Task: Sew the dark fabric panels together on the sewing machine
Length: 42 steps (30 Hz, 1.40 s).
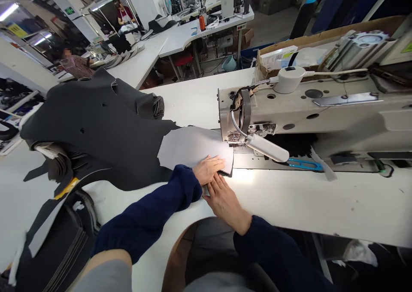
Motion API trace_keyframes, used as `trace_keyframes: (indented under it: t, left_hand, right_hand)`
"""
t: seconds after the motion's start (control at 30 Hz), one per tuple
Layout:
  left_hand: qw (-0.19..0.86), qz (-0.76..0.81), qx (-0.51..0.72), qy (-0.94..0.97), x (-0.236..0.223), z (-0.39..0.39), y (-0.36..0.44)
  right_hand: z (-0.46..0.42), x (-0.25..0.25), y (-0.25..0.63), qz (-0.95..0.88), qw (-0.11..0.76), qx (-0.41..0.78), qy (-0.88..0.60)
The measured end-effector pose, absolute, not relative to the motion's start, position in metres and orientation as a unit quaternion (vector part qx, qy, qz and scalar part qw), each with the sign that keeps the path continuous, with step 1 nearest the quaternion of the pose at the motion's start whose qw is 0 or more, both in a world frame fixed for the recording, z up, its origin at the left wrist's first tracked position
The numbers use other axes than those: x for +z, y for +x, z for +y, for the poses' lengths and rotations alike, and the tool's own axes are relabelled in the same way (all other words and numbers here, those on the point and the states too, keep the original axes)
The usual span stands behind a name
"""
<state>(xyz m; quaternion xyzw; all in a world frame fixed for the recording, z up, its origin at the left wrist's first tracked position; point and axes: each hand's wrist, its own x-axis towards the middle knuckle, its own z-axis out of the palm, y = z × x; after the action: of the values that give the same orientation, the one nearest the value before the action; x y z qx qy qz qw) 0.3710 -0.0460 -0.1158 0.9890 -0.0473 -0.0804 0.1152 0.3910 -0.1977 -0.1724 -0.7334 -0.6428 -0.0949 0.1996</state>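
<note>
A light grey fabric piece (186, 148) lies over dark material, with its right end under the head of the sewing machine (257, 107). My left hand (209, 170) lies flat on the grey piece close to its front edge, fingers stretched toward the machine. Just in front of it, my right hand (227, 202) rests with fingers extended on the fabric's near edge and the white table. The fingertips of my right hand reach the left hand. What lies beneath the palms is hidden. To the left spreads a large dark grey cut panel (96, 124).
A white lamp (267, 148) hangs by the machine's needle area. Blue snips (304, 164) lie on the machine bed. Stacked dark panels (61, 244) fill the near left. A cardboard box (267, 56) stands behind the machine. Two people work at far tables.
</note>
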Motion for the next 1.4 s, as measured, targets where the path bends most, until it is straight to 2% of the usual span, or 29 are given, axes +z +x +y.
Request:
trace_keyframes:
  t: [0.2,0.67,1.2,1.4]
  left_hand:
    - [0.070,-0.045,-0.105,0.991,-0.114,-0.047,0.377]
    - [-0.021,-0.018,-0.114,0.993,-0.105,-0.047,0.406]
    - [0.005,0.059,-0.113,0.992,-0.103,-0.039,0.449]
    - [-0.011,0.075,-0.060,0.995,-0.107,-0.029,0.435]
  right_hand:
    - [-0.192,-0.170,0.400,-0.643,0.191,-0.073,-0.738]
    - [-0.172,-0.159,0.427,-0.653,0.151,-0.109,-0.734]
    - [-0.148,-0.160,0.455,-0.634,0.139,-0.105,-0.754]
    - [-0.212,-0.157,0.440,-0.618,0.178,-0.102,-0.759]
